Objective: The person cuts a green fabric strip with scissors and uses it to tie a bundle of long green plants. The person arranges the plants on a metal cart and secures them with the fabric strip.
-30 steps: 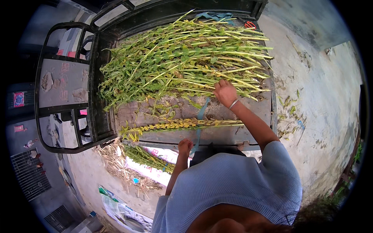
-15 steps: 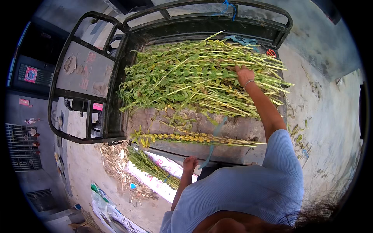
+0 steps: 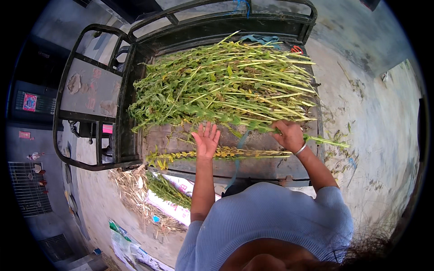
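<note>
A thick pile of leafy green stalks [image 3: 217, 83], which look like sesame, lies across the cart bed [image 3: 266, 169], cut ends to the right. My right hand [image 3: 288, 134] is closed round a green stalk [image 3: 327, 141] at the pile's near edge; its cut end sticks out to the right past the hand. The leafy part of that stalk merges with the pile's edge. Palm up and fingers spread, my left hand [image 3: 207, 141] is empty just in front of the pile. Between my hands and the bed's near edge lies a small row of yellowed stalks [image 3: 253, 154].
Dark metal rails [image 3: 120, 99] close the bed on the left and far sides. A blue-green strap [image 3: 238, 158] crosses the bed's near part. On the floor at lower left lie more green stalks [image 3: 169, 189] on a white sheet, beside dry straw [image 3: 129, 189].
My right hand has come nearer from the top of the pile, now with a stalk in it. My left hand has risen over the bed and opened. The whole view has shifted slightly.
</note>
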The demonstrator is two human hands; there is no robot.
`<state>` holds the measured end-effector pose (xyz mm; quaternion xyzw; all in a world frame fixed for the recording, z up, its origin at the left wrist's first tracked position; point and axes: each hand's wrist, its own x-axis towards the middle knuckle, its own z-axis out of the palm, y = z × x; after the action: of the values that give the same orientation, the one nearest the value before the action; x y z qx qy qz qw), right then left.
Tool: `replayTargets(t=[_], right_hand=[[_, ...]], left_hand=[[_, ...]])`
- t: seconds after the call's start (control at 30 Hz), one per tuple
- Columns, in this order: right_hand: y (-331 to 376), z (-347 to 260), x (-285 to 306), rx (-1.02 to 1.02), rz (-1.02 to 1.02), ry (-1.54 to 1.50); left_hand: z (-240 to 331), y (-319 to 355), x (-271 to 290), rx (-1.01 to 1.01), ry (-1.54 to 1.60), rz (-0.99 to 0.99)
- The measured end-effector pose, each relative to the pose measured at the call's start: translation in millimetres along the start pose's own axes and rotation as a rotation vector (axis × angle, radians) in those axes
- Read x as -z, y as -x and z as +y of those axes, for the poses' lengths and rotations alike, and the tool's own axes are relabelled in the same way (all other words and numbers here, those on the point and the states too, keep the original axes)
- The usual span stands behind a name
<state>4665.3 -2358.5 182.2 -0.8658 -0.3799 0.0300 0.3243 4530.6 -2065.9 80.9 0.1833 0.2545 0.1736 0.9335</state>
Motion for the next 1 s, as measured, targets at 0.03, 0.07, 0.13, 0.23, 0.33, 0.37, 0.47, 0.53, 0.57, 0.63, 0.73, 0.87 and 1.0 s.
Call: replayTargets(t=[0.03, 0.07, 0.13, 0.23, 0.33, 0.37, 0.47, 0.53, 0.57, 0.63, 0.73, 0.87, 1.0], right_hand=[[17, -2, 0, 0.003, -0.002, 0.003], [31, -4, 0, 0.013, 0.006, 0.006], [52, 0, -2, 0.018, 0.027, -0.015], [70, 19, -10, 0.025, 0.014, -0.001], [83, 37, -44, -0.001, -0.098, 0.032], [86, 40, -61, 0.03, -0.1, 0.013], [92, 43, -129, 0.01, -0.196, -0.019], [89, 37, -170, -0.053, -0.278, -0.062], [84, 32, -184, -0.097, -0.317, -0.085], [72, 23, -209, -0.181, -0.4, -0.136], [61, 19, -248, -0.165, -0.535, -0.137], [56, 19, -279, -0.274, -0.631, -0.145], [60, 36, -291, -0.398, -0.771, -0.003]], left_hand=[[6, -2, -10, 0.015, 0.012, -0.031], [14, -7, -21, 0.024, 0.022, -0.072], [23, -8, -26, 0.023, 0.012, -0.128], [15, 4, -18, -0.018, -0.1, -0.099], [18, 31, 0, -0.096, -0.211, -0.018], [21, 38, 13, -0.107, -0.26, 0.048], [41, 42, 74, -0.106, -0.362, 0.222], [68, 32, 136, -0.022, -0.329, 0.36], [73, 25, 155, 0.019, -0.308, 0.428], [75, 15, 167, -0.002, -0.31, 0.73], [85, 3, 197, 0.011, -0.26, 0.955], [94, 14, 233, 0.111, -0.295, 0.674], [57, 27, 237, 0.114, -0.324, 0.75]])
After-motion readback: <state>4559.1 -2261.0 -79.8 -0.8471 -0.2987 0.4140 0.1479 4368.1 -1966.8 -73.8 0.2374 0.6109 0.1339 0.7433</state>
